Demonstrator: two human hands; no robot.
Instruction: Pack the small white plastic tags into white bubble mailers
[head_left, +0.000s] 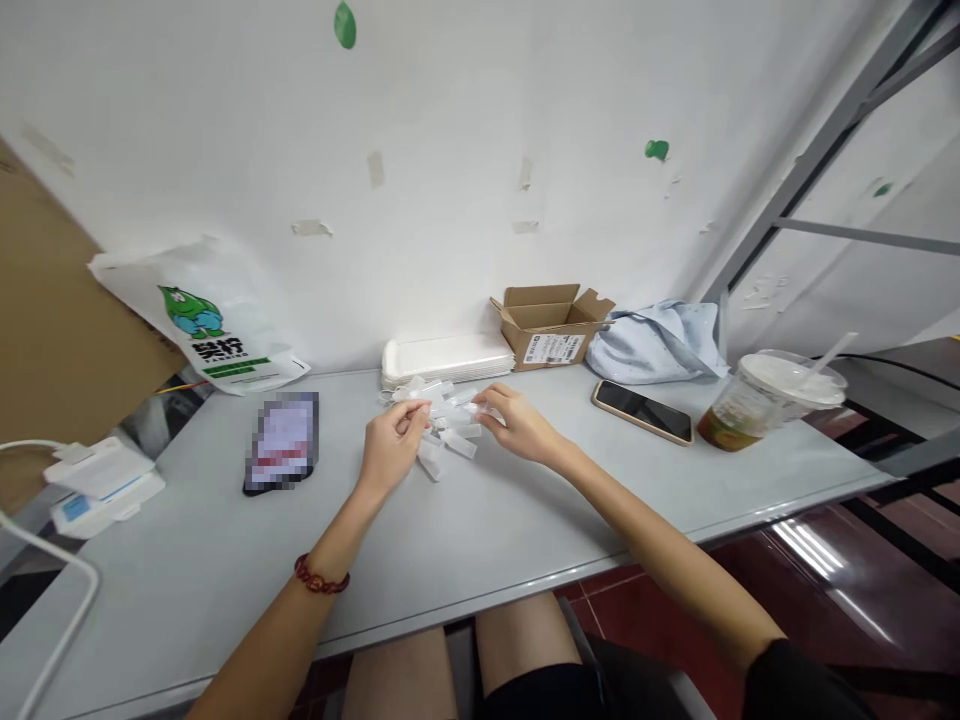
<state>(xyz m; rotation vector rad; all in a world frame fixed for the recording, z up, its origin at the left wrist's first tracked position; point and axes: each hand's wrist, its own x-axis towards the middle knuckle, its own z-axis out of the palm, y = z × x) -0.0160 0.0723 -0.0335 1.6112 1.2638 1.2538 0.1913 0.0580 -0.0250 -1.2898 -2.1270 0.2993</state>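
Smooth frosted plastic pieces (457, 442), matt cardboard box (553, 330), glossy phone screen (643, 410), smooth tabletop (510, 530)

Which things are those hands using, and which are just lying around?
Seem part of it:
clear plastic pieces, at the left hand and right hand
maybe white stack, cardboard box

Probably just lying around:
dark phone
drink cup
white bag

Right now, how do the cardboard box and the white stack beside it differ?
The cardboard box is brown, the stack white. The box stands taller; the stack lies low. The box shows a printed label; the stack, none. Both sit at the back of the table.
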